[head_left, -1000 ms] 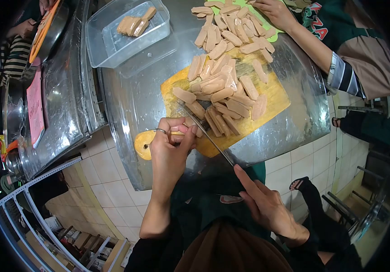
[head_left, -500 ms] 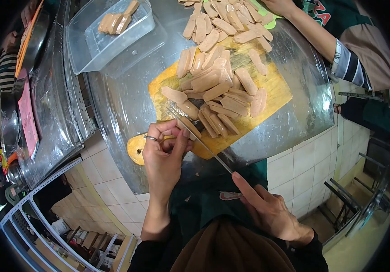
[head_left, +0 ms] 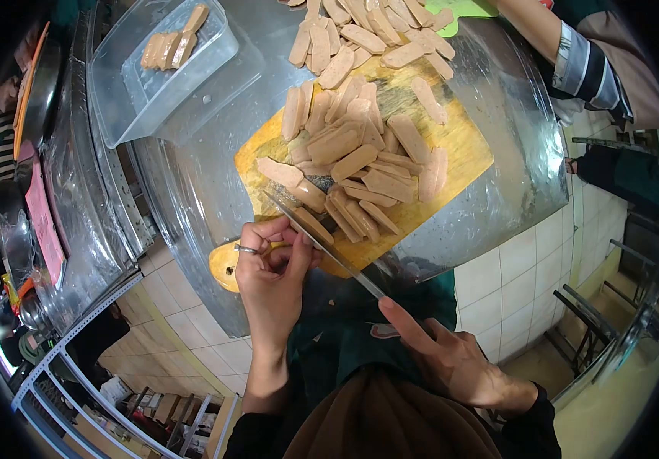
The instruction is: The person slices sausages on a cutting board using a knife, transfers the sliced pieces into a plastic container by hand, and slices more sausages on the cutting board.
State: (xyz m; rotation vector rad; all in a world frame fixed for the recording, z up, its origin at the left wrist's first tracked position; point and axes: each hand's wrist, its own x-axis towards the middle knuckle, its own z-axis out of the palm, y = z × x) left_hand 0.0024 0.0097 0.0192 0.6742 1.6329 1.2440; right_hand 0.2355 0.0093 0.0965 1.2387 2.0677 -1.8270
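My right hand [head_left: 452, 356] is closed round the handle of a long knife [head_left: 341, 264], index finger stretched along it. The blade slants up and left over the near edge of a yellow cutting board [head_left: 459, 145]. My left hand [head_left: 272, 264], with a ring on one finger, pinches the near end of a pale brown sausage piece [head_left: 313, 227] lying along the blade. My fingertips touch or nearly touch the blade; the exact contact is hidden. A heap of cut, flat-sided sausage pieces [head_left: 356, 149] lies on the board just beyond the knife.
A clear plastic tub [head_left: 226, 47] with several sausage pieces stands at the upper left of the metal table [head_left: 513, 199]. More sausage pieces [head_left: 368, 38] lie beyond the board, beside a green board [head_left: 459, 11]. Another person's sleeved arm [head_left: 593, 73] reaches in from the upper right.
The view has shifted slightly, so the board and tub appear further left. The knife and both hands hold nearly the same pose at the sausage piece. The other person's arm has moved up, partly out of view.
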